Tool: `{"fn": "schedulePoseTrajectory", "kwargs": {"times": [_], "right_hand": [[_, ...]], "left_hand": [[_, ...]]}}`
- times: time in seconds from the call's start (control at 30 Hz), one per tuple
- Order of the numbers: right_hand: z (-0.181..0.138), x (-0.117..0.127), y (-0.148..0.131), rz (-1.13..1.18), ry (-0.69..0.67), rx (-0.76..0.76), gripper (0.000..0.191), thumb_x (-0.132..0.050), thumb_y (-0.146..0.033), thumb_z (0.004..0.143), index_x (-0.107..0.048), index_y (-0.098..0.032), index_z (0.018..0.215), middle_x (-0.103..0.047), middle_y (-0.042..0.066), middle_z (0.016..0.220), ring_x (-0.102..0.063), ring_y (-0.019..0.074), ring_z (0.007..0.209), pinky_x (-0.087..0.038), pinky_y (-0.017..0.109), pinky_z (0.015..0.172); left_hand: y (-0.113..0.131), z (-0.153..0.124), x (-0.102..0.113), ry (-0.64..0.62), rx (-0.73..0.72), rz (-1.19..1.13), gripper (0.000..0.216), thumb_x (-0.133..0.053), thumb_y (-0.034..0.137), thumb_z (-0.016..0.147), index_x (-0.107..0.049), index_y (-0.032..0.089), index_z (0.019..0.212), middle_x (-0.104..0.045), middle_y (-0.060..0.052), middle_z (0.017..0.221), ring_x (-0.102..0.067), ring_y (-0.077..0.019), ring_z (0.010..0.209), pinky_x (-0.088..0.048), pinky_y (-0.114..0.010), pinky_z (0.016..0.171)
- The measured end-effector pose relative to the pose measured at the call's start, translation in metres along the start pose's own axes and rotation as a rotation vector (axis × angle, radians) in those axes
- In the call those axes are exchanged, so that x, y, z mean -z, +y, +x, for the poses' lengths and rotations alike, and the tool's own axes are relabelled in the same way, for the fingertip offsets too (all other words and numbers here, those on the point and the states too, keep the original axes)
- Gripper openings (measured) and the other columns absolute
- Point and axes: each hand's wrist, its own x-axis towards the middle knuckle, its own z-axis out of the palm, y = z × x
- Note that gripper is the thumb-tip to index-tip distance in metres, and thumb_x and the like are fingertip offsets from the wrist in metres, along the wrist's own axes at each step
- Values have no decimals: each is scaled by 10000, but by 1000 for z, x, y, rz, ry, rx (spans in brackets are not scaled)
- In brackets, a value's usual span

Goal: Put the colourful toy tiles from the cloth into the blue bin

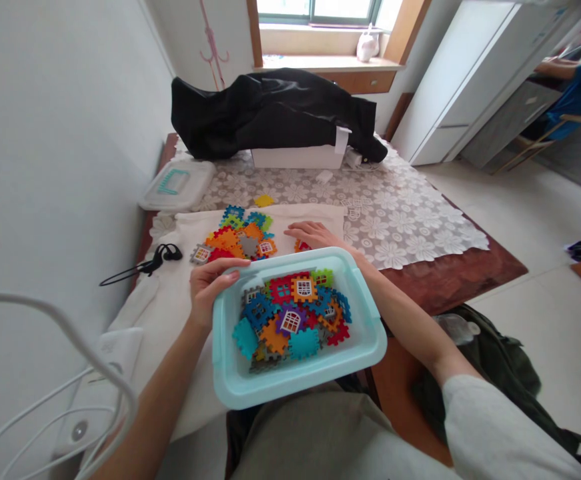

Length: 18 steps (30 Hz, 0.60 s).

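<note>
Lace-patterned cloth (420, 233) covers the table. At its near side, the left hand (207, 287) grasps the pale-blue bin (300, 385) by its far-left corner. Beyond the far rim, the right hand (317, 235) has its fingers extended, grasping nothing visible, near a red tile (301, 246). The bin looks light, stiff and smooth, best held by opposite rims; its loose plastic tiles (304, 342) could slide if tipped.

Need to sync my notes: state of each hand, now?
Left hand: closed on the rim of the bin.
Right hand: open beside a red tile; contact can't be told.
</note>
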Motion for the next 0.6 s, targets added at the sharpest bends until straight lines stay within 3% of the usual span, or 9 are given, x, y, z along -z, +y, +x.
{"fn": "schedulePoseTrajectory", "kwargs": {"times": [0.1,0.3,0.5,0.6], "right_hand": [[5,-4,5,-113,-5,-86,582,-741,-400,1051,-650,-203,1591,-619,213,1628,-538,404,1494,-415,570,1269],[12,-7,10,-44,5,-56,346,-790,-428,1005,-781,-179,1246,-739,178,1317,-624,335,1222,-507,479,1141],[11,-1,-1,32,105,6,256,-740,-426,1040,-777,-216,1180,-741,156,1307,-638,303,1253,-515,433,1149],[7,13,-8,-5,177,-68,195,-707,-399,1058,-791,-230,1108,-757,134,1268,-665,288,1234,-521,415,1114]], "left_hand": [[2,-1,-1,3,7,6,194,-869,319,681,-954,275,850,-891,-38,839,-716,-187,722,-519,-261,642],[5,-1,-2,4,20,1,196,-862,311,681,-952,265,848,-892,-46,852,-698,-188,719,-498,-261,614],[6,-1,-3,4,18,1,201,-864,316,665,-950,253,837,-890,-55,833,-709,-198,708,-514,-270,625],[6,-2,-3,9,9,9,203,-853,316,683,-950,247,847,-890,-61,845,-720,-217,723,-519,-285,621]]}}
